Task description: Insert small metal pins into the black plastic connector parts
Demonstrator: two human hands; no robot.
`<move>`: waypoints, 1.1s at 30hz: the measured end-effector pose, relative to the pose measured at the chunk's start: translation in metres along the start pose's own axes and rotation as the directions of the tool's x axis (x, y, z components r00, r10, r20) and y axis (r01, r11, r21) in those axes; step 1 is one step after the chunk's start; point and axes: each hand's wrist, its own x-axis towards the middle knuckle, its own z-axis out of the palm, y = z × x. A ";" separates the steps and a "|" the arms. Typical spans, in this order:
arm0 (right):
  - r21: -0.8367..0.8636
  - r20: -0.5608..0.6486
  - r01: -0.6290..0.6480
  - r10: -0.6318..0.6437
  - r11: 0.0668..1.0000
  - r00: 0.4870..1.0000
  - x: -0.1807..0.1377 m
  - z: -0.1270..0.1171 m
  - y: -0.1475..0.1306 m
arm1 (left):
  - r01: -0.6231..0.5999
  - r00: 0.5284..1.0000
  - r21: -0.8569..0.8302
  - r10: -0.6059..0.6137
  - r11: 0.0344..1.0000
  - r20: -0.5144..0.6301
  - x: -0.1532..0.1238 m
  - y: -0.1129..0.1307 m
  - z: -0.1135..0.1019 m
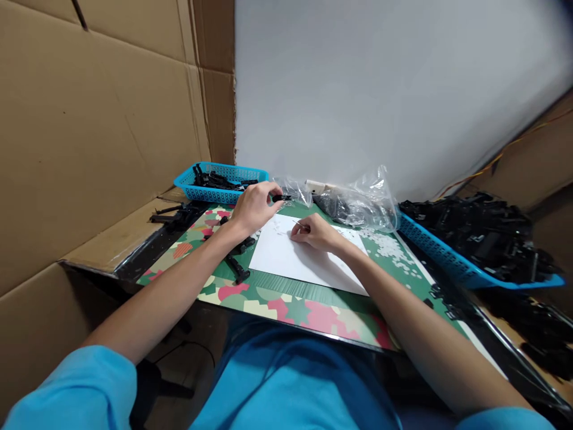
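My left hand (256,206) is raised above the far left of the mat, fingers pinched on a small black plastic part (281,197). My right hand (314,233) rests on a white sheet of paper (304,260), fingers closed on a thin metal pin or tool (299,224) whose tip touches the sheet. A few black parts (237,263) lie on the camouflage-patterned mat (286,301) left of the paper. Small white bits (389,245) are scattered to the right of the sheet.
A small blue basket (219,179) with black parts stands at the back left. A larger blue basket (465,266) heaped with black parts sits on the right. Clear plastic bags (358,206) lie against the grey wall. Cardboard walls (89,131) close off the left.
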 end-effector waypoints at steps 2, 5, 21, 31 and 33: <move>-0.032 0.002 0.011 -0.011 0.999 1.000 -0.002 -0.001 0.000 | 0.002 1.000 0.005 -0.002 1.000 -0.001 0.000 -0.001 0.000; -0.054 0.023 0.036 -0.035 0.998 0.999 -0.005 -0.001 -0.002 | 0.009 1.000 0.020 -0.009 1.000 0.001 0.000 -0.001 -0.001; -0.095 0.059 0.054 -0.049 0.994 0.997 -0.017 -0.013 -0.003 | 0.015 0.996 -0.117 -0.004 0.993 0.095 0.002 0.007 0.003; -0.057 -0.021 0.076 -0.078 0.995 0.997 -0.012 -0.003 0.001 | 0.075 0.989 -0.238 -0.041 0.968 0.144 0.001 -0.001 0.011; -0.054 -0.023 0.081 -0.083 0.995 0.996 -0.012 -0.001 0.000 | 0.075 0.989 -0.236 -0.042 0.969 0.141 0.002 -0.001 0.010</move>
